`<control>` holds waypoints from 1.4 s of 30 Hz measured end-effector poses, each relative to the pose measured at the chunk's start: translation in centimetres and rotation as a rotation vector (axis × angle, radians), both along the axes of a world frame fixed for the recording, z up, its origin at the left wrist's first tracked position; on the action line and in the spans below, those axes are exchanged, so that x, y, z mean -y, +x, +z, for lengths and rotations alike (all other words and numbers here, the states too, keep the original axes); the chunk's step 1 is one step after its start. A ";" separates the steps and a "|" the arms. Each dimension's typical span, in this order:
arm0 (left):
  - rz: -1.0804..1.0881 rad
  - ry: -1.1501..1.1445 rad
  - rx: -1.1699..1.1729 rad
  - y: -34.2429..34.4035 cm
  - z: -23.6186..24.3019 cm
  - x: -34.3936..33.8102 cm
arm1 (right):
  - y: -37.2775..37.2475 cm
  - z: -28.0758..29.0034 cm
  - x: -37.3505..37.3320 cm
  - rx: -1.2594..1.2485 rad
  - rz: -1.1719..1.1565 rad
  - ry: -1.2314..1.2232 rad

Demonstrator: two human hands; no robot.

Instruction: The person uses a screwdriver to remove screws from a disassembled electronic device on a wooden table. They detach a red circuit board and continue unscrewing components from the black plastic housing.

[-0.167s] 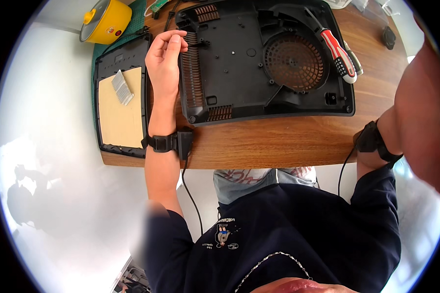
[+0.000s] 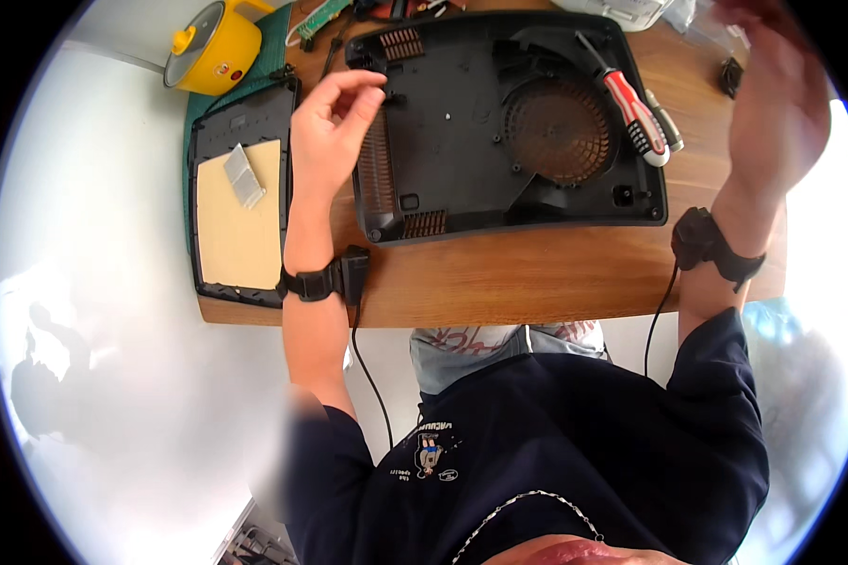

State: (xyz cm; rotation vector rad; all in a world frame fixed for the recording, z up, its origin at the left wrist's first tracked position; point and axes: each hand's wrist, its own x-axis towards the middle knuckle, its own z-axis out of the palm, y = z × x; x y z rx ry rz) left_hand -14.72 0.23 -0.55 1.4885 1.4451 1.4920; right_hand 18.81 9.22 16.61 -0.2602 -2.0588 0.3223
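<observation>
A black plastic housing (image 2: pixel 471 169) with vent slots and a round grille lies on the table before me. At its left edge hovers my left hand (image 2: pixel 330 137), the fingers loosely curved and the thumb apart from them; nothing shows between them. My right hand (image 2: pixel 782 113) is raised at the far right, smeared by motion, its fingers unclear. A red and white screwdriver (image 2: pixel 636 118) rests across the housing's right side, beside a second grey handle (image 2: pixel 665 122).
On the left, a black framed panel (image 2: pixel 245 113) with a tan sheet (image 2: pixel 240 231) carries a small silvery finned piece (image 2: pixel 244 177). Behind it are a yellow pot (image 2: pixel 219 52) and a green circuit board (image 2: pixel 318 21). A black object (image 2: pixel 729 77) lies at the right on the wooden table (image 2: pixel 499 273).
My right hand and forearm have swung from the right rim inward, over the table's right side. My left hand's thumb has parted a little from its fingers. The view has shifted slightly.
</observation>
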 end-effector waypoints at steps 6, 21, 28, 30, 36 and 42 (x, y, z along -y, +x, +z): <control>-0.333 -0.246 -0.631 2.9 4.4 -1.6 | 4.0 -8.5 -1.1 0.442 -0.589 -0.408; -0.490 -0.207 -0.930 5.1 1.2 -5.9 | 5.0 -11.8 1.2 0.696 -0.746 -0.474; -0.409 -0.192 -0.717 4.5 2.6 -5.0 | 5.6 -11.6 1.5 0.540 -0.729 -0.629; -0.384 -0.198 -0.671 3.9 3.0 -4.8 | 6.0 -11.4 1.7 0.486 -0.735 -0.665; -0.304 -0.201 -0.674 2.6 3.5 -3.3 | 5.1 -10.4 2.8 0.520 -0.549 -0.655; -0.391 -0.097 -0.839 2.3 2.1 -1.8 | 0.6 -9.3 4.8 0.588 -0.410 -0.631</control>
